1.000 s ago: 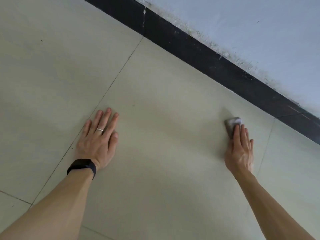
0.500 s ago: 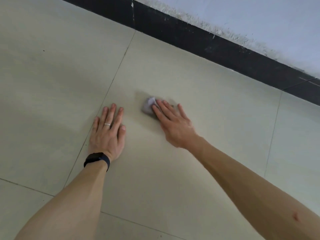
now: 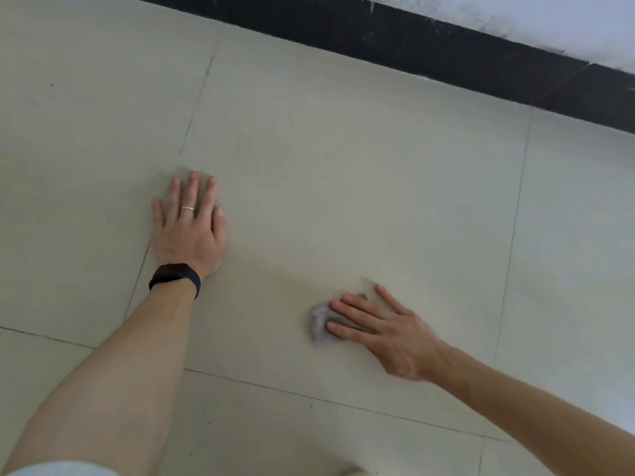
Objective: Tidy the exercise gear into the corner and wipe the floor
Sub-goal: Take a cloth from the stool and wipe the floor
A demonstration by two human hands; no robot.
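right hand (image 3: 385, 333) flat, pressing cloth (image 3: 319, 325), swept nearer | left hand (image 3: 189, 228) flat on floor (image 3: 343, 159)

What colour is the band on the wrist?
Black. The wristband on the left wrist shows clearly in the head view.

No legible text, label, brand, number or sign is present. The floor tiles (image 3: 309, 159), the black skirting (image 3: 412, 39), the wall (image 3: 556, 15), the black wristband (image 3: 175, 274) and the cloth (image 3: 319, 325) carry no readable marking.
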